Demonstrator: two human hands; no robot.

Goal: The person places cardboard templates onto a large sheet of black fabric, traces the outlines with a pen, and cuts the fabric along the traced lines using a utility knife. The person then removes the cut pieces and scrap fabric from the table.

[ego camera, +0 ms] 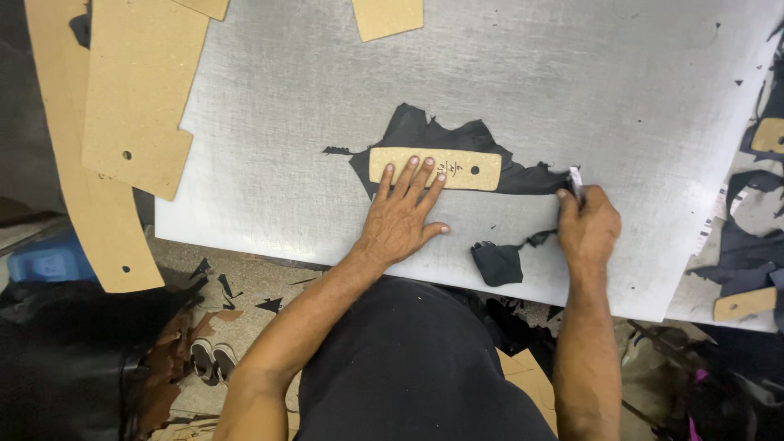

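Left hand (402, 219) flat on cardboard template (435, 168), right hand (586, 222) gripping white marker (575, 181) beside it

There are no boxes, labels, signs or screens to see here. The only thing with writing on it is a small tan cardboard strip (435, 168). It is a long shape with round corners and one small hole near its right end. It has a few dark marks in the middle. It lies on black cloth (441, 147) near the middle of the grey board (506, 73), closer to its front edge.
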